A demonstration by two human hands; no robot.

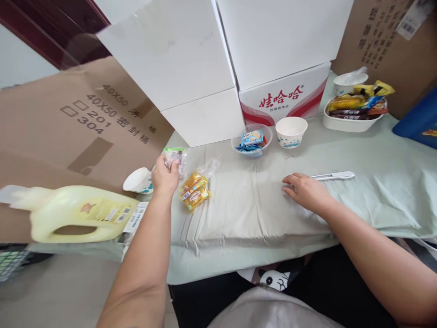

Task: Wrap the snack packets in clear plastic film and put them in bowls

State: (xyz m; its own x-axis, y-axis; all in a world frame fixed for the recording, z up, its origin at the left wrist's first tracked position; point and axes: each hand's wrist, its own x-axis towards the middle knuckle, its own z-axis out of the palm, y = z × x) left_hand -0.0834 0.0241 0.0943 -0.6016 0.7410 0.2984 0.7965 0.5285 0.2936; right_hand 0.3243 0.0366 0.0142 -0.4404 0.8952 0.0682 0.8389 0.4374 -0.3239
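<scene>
Left hand (165, 175) grips a small clear snack packet (175, 159) lifted just above the pale green cloth (358, 150), yellow snack bag (195, 190) lies beside it untouched, right hand (305, 189) rests flat and loose, holding nothing, near white tongs (334, 176); sorting looks barely started.

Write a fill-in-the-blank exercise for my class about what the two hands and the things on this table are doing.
1. The left hand holds a small clear ____.
2. The right hand lies flat on the ____.
3. The paper cup beside the left hand lies on its ____.
4. The yellow jug lies to the ____ of the left hand.

Missing words: packet; cloth; side; left
</scene>
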